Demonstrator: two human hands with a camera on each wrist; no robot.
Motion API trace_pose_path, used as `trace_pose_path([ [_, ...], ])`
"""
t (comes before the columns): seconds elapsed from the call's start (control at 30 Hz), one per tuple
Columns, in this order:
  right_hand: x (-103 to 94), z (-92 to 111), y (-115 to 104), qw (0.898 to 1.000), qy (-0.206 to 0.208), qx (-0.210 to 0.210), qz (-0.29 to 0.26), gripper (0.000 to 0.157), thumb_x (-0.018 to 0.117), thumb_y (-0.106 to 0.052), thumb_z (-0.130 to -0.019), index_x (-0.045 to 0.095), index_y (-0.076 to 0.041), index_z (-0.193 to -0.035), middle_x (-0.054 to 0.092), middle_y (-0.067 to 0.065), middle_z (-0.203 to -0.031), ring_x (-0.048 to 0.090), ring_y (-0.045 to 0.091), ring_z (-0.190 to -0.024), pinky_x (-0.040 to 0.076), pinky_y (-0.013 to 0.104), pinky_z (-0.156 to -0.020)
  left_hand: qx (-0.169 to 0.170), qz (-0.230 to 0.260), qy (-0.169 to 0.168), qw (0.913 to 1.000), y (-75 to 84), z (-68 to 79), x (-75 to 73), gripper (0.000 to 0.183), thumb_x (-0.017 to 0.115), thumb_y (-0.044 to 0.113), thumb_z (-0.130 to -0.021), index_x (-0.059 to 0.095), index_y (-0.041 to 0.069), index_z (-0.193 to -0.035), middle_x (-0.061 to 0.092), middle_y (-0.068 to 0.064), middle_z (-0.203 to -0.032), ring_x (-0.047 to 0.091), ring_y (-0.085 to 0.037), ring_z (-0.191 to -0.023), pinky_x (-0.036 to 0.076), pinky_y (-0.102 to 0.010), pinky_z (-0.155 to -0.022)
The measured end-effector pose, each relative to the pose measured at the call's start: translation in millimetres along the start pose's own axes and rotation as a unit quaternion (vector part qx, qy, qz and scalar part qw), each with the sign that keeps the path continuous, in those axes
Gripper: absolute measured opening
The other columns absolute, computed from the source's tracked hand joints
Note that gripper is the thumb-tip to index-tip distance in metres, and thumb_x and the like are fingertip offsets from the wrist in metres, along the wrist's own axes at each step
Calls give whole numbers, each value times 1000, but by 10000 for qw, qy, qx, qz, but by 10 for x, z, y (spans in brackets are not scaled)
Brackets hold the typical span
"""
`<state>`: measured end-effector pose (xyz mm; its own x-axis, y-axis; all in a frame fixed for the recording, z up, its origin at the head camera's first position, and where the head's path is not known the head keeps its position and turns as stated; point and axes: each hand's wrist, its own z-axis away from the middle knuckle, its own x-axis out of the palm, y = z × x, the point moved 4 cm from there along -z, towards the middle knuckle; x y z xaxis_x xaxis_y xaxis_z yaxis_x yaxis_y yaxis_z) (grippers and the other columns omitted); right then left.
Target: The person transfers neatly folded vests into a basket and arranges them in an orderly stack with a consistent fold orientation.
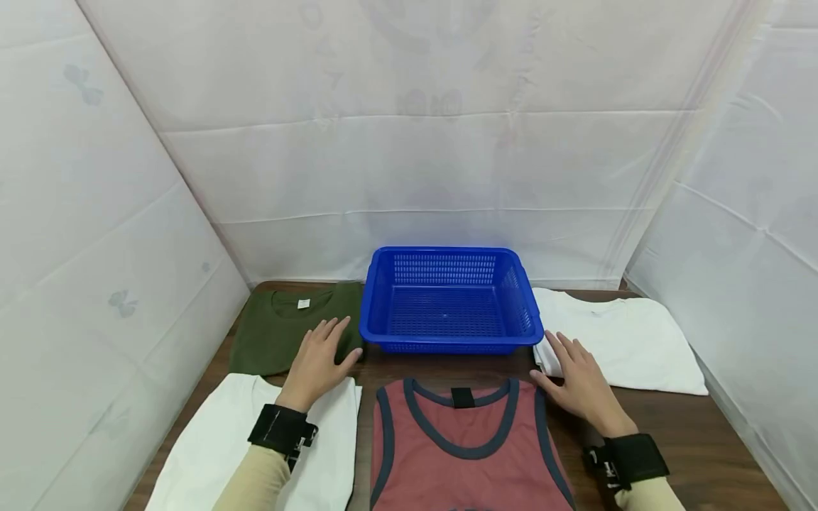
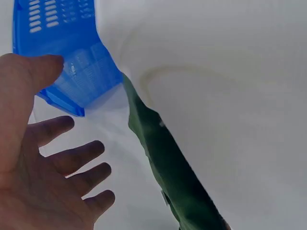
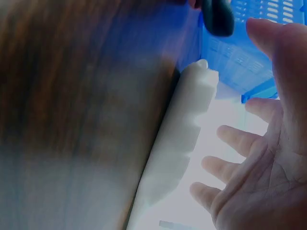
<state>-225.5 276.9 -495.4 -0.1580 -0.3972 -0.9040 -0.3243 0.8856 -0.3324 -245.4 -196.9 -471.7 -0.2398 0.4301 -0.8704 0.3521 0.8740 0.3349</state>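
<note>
My left hand (image 1: 319, 363) hovers with spread fingers over the folded dark green T-shirt (image 1: 262, 333), its wrist above a folded white shirt (image 1: 204, 440). Fingers apart, my right hand (image 1: 580, 376) is over the near left corner of another folded white T-shirt (image 1: 626, 341). Neither hand holds anything. Between and beyond them stands a blue plastic basket (image 1: 447, 345) with nothing in it. A red sleeveless top (image 1: 460, 426) with dark grey trim lies at the front middle. In the left wrist view the palm shows, with the basket (image 2: 57, 43) beyond the thumb.
White cloth sheets (image 1: 409, 163) hang behind and at both sides of the dark wooden table (image 1: 690, 454). Black bands (image 1: 635, 458) with small cameras sit round both wrists. The basket's back rim is near the rear sheet.
</note>
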Motion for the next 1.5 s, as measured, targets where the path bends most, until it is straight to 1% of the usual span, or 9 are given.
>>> trace_pose_path([
  [0.23,29,54,-108,9995,-113,-278,-15,78,74,-38,-94,44,4,-152,43,33,-151,34,59,-139,29,71,-110,498,-78,16,9987,151,109,9,59,79,27,-91,60,-6,-137,61,-31,-133,51,-54,-130,38,-66,-108],
  [0.37,24,80,-184,9988,-254,-381,182,76,74,-44,-94,50,3,-148,49,31,-148,38,60,-137,32,73,-107,545,-78,-78,9985,241,195,14,54,82,25,-89,65,-7,-129,64,-30,-127,55,-52,-125,41,-63,-107],
  [0.5,0,121,-261,9976,-263,-564,314,73,76,-45,-91,57,3,-143,55,27,-143,44,57,-134,36,73,-103,511,-8,-361,9980,366,254,30,50,82,25,-90,68,-4,-127,66,-25,-125,60,-44,-122,47,-57,-104],
  [0.67,20,203,-357,9958,-195,-841,288,68,79,-42,-90,61,2,-139,60,24,-137,54,49,-126,46,66,-99,413,396,-989,9935,555,270,91,45,78,23,-93,68,0,-130,69,-17,-124,66,-33,-116,55,-47,-94],
  [0.9,73,242,-450,9919,-33,-1160,519,64,82,-43,-86,67,-2,-133,67,18,-129,62,38,-105,53,57,-84,641,496,-1426,9865,770,254,185,46,77,24,-95,66,0,-133,66,-18,-128,65,-33,-117,54,-48,-95],
  [1.1,97,233,-459,9919,-183,-1136,545,64,82,-45,-85,68,-5,-133,69,17,-124,58,31,-91,51,49,-76,590,399,-1742,9821,807,273,276,63,78,34,-93,59,-3,-140,59,-25,-137,60,-42,-123,51,-53,-100],
  [1.3,133,232,-432,9922,-509,-1009,528,66,80,-47,-87,66,-5,-137,68,18,-124,61,36,-97,52,54,-82,467,283,-2001,9783,779,275,365,75,81,43,-88,57,-3,-142,58,-25,-138,57,-43,-126,48,-54,-103],
  [1.4,138,227,-440,9924,-591,-986,438,66,80,-46,-87,65,-4,-136,67,18,-124,62,38,-100,52,55,-84,557,63,-2057,9770,781,268,397,75,83,42,-86,58,-3,-141,60,-23,-136,58,-42,-124,49,-53,-102],
  [1.5,140,216,-454,9924,-646,-986,343,64,81,-43,-87,66,-4,-135,66,16,-121,61,36,-100,53,52,-84,746,-170,-1931,9782,801,247,408,73,86,40,-83,62,-4,-136,63,-22,-129,60,-40,-118,51,-51,-98],
])
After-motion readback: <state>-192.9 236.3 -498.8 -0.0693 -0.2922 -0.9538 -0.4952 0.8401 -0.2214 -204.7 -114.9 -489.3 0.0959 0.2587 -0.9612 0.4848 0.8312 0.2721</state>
